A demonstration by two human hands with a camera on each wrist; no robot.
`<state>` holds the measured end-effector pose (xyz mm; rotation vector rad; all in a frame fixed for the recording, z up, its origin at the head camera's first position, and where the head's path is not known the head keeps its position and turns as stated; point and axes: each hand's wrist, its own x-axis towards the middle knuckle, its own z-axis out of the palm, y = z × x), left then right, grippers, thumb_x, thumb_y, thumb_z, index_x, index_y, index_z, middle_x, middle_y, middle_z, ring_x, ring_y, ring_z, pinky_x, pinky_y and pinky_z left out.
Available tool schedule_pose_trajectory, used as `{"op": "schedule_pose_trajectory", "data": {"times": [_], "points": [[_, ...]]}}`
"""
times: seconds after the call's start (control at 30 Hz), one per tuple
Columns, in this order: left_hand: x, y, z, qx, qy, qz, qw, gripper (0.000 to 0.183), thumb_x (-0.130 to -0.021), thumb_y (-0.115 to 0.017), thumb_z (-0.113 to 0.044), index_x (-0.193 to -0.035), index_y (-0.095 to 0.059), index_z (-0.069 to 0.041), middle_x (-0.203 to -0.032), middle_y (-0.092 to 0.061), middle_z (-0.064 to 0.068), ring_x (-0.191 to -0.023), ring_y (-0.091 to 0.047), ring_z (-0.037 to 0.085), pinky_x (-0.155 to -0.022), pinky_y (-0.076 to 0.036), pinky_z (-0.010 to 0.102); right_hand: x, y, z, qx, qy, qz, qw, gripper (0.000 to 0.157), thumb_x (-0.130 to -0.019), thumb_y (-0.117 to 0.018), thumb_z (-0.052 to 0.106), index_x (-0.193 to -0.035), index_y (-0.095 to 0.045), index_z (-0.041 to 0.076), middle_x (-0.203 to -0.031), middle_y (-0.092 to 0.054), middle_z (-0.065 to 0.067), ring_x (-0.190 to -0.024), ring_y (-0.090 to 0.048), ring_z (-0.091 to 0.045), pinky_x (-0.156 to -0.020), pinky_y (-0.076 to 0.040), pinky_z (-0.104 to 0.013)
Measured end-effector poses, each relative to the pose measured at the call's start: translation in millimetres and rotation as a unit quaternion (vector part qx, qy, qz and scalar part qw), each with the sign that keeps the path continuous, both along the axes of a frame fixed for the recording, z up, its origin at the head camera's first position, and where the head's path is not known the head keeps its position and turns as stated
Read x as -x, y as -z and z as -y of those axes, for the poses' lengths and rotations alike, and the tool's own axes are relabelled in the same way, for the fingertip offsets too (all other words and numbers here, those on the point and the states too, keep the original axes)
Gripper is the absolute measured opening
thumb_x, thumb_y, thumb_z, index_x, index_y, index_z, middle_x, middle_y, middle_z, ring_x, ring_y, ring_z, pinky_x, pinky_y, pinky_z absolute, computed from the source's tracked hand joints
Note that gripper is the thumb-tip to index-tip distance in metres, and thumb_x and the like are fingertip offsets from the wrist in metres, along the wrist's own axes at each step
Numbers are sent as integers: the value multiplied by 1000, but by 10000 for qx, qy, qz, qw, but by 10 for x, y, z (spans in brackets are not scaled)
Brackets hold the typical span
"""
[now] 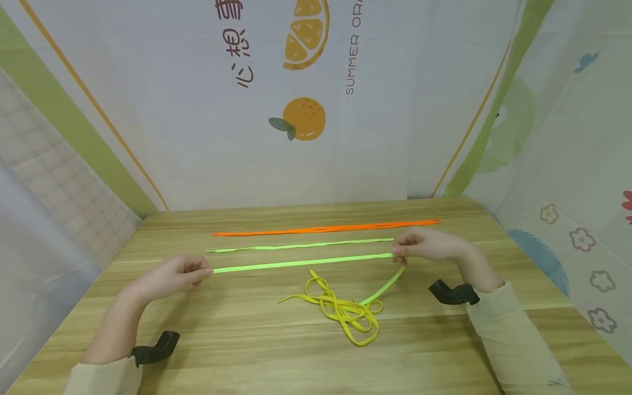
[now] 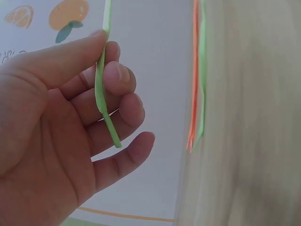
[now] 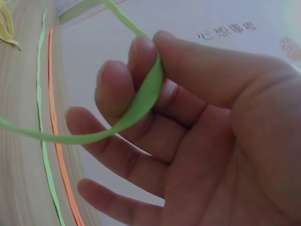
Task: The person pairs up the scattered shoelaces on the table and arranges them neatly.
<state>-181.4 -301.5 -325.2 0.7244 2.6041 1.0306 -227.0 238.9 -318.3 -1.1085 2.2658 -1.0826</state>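
A light green shoelace [image 1: 296, 264] is stretched taut between the two hands above the table. My left hand [image 1: 179, 274] pinches it between thumb and index finger, its short tip [image 2: 112, 129] hanging past the fingers in the left wrist view. My right hand [image 1: 419, 244] pinches the same lace, and the rest of it curves down to a tangled yellow shoelace [image 1: 353, 317]. In the right wrist view the slack green lace [image 3: 141, 101] loops across the curled fingers. Behind the taut lace, another green shoelace [image 1: 296, 246] lies straight on the table.
An orange shoelace [image 1: 326, 228] lies straight along the back of the wooden table [image 1: 237, 345]. A white curtain [image 1: 222, 153] with orange prints hangs behind the table's far edge. Black wrist mounts [image 1: 157, 349] sit on both sleeves.
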Motion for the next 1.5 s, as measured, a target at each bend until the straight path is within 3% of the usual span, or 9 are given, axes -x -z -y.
{"op": "schedule_pose_trajectory", "data": {"times": [0.23,0.43,0.7,0.9,1.13,1.3,1.5], "points": [[122,-35,-13,-148,-321,-76,9993,28,-101,-52,-26,-82,-51,-4,-74,-47,13,-70,-43,24,-61,-36,35,44,-22,-188,109,242,-26,9996,27,-102,-47,10,-81,-61,-1,-77,-61,-9,-80,-57,-28,-79,-45,-41],[181,-39,37,-262,-517,-33,9983,31,-102,-49,-29,-88,-52,-1,-81,-50,16,-81,-47,32,-72,-38,43,84,-39,-321,293,385,28,9988,26,-102,-46,8,-83,-63,1,-81,-62,-17,-90,-59,-36,-85,-46,-36],[196,-21,227,-441,-960,-216,9942,35,-104,-43,-27,-85,-52,1,-85,-53,13,-88,-50,27,-82,-39,47,128,-55,-575,448,1014,18,9938,29,-102,-45,9,-78,-58,-3,-90,-66,-9,-94,-61,-30,-90,-41,-43],[212,57,364,-557,-1221,-192,9908,39,-104,-43,-30,-85,-51,3,-86,-55,12,-90,-56,28,-84,-43,45,144,8,-778,598,1468,-1,9874,31,-102,-45,10,-78,-57,-5,-91,-65,-21,-96,-62,-29,-88,-42,-27],[251,131,433,-635,-1287,-73,9896,40,-103,-44,-32,-87,-53,4,-85,-56,15,-91,-57,30,-84,-45,40,166,86,-941,769,1988,-107,9770,28,-101,-47,11,-84,-62,-7,-93,-70,-9,-92,-63,-28,-83,-44,-27],[276,164,461,-733,-1289,-88,9889,40,-103,-44,-30,-86,-53,5,-85,-55,18,-88,-57,30,-82,-46,36,195,152,-1086,1113,2068,99,9720,25,-101,-46,7,-98,-70,0,-94,-70,-5,-90,-65,-20,-82,-46,-24],[294,184,473,-672,-1432,-72,9874,42,-103,-45,-33,-86,-53,4,-87,-56,17,-90,-56,28,-83,-44,38,195,235,-1270,1523,2340,364,9595,24,-100,-47,3,-98,-70,-3,-90,-70,-1,-88,-66,-15,-81,-48,-20]]}}
